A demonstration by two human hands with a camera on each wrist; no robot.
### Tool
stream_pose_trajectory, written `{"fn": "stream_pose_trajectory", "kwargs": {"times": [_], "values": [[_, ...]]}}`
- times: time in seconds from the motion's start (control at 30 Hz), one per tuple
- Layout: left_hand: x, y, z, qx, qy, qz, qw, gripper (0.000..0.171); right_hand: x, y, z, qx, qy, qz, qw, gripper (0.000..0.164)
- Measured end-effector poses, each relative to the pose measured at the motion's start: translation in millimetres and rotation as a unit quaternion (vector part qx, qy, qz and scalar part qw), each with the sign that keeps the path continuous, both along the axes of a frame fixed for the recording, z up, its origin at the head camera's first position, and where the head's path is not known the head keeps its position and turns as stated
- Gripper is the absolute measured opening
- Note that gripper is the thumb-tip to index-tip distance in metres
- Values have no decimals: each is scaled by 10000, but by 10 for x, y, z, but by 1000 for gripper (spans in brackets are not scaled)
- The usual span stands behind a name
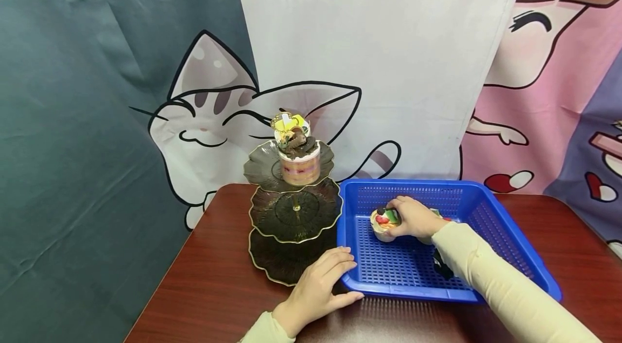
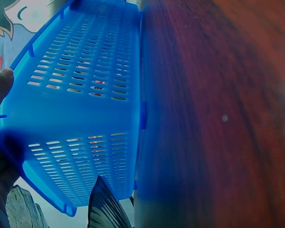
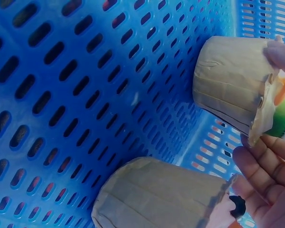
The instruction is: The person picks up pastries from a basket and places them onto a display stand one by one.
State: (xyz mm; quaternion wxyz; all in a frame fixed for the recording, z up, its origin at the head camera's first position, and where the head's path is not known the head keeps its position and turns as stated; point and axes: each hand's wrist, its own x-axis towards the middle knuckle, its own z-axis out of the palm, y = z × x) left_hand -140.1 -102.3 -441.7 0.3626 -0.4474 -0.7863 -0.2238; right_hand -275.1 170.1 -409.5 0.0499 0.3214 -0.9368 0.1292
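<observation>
Inside the blue plastic basket (image 1: 403, 293), my right hand (image 1: 413, 217) pinches a fruit-topped cupcake (image 1: 380, 228) between thumb and fingers. Its pale paper cup (image 3: 230, 80) and a green kiwi slice (image 3: 281, 118) show in the right wrist view. Just beside it, below my fingers in that view, lies a second paper-cup cupcake (image 3: 156, 194), mostly hidden by the hand in the head view. My left hand (image 1: 316, 286) grips the basket's near left corner, fingers over the side rim and thumb along the front.
Left of the basket stands a three-tier dark glass stand (image 1: 296, 213) with gold edges. Its top plate bears a layered cake (image 1: 300, 167) with chocolate topping and a yellow-topped cake (image 1: 288, 122) behind. A black object (image 1: 441, 266) lies in the basket under my right forearm.
</observation>
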Motion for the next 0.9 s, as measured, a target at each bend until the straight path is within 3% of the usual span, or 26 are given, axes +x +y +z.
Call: {"fn": "stream_pose_trajectory", "kwargs": {"times": [0.4, 0.9], "values": [[-3, 2, -4, 0, 18, 13, 10000, 46, -14, 26, 17, -127, 30, -45, 9999, 57], [-3, 0, -1, -32, 27, 11, 10000, 45, 7, 48, 167, -464, -106, -169, 9987, 58]]}}
